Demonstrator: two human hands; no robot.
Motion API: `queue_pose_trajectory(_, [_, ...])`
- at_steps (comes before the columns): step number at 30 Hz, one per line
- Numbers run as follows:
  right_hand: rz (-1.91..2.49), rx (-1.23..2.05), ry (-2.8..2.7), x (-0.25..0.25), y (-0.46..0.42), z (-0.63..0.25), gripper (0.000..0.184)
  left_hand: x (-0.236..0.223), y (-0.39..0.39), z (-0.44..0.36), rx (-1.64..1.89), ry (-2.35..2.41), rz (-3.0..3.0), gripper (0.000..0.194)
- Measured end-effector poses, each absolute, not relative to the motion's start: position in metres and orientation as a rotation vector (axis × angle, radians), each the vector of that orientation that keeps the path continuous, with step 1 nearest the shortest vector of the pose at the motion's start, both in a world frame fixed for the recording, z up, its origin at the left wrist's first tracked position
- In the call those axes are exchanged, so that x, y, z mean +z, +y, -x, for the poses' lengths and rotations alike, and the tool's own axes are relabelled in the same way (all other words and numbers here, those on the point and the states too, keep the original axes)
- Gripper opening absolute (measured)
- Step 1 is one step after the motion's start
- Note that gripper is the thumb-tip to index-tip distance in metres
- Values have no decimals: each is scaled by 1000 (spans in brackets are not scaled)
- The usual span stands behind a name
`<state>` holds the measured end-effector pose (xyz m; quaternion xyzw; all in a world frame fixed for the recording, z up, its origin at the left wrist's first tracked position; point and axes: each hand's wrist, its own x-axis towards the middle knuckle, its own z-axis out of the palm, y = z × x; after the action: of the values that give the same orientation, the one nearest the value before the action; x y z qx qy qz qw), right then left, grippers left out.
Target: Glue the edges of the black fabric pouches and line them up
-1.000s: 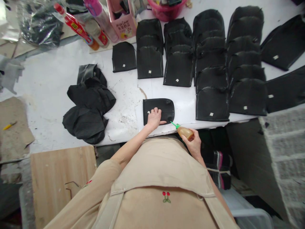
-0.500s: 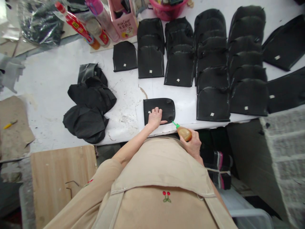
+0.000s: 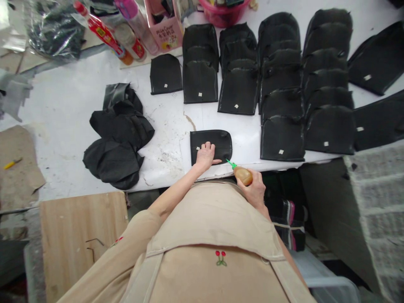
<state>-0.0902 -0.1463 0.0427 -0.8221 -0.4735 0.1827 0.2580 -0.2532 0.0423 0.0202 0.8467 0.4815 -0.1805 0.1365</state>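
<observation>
A black rounded panel with a small pale tag lies flat near the front edge of the white-covered table. My left hand rests on it, fingers stretched over its surface and thumb pointing right. In my right hand is a squeeze bottle of amber liquid, tilted, with a green nozzle. The nozzle tip is at the panel's lower right edge; whether it touches, I cannot tell. What comes out of the tip is too small to see.
Overlapping rows of similar black panels cover the table's right and back. Crumpled black pieces lie at left. Behind stand a red-capped bottle, a pink box and a pink basket. A wooden board sits lower left.
My right hand and the squeeze bottle have shifted very slightly left along the panel's edge. My left hand and the panel have stayed in place.
</observation>
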Motion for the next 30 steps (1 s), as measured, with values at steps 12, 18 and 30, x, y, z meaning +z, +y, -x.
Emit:
queue_pose_trajectory(12, [2166,506,-1193,56,-146,74,47,22,43,253,-531,1387,-2421,68])
queue_pose_trajectory(18, [2138,578,-1114,45,-138,67,48,24,43,253,-558,1388,-2393,69])
queue_pose_trajectory(30, [2093,679,-1272,44,-123,45,47,25,43,252,-567,1399,-2396,69])
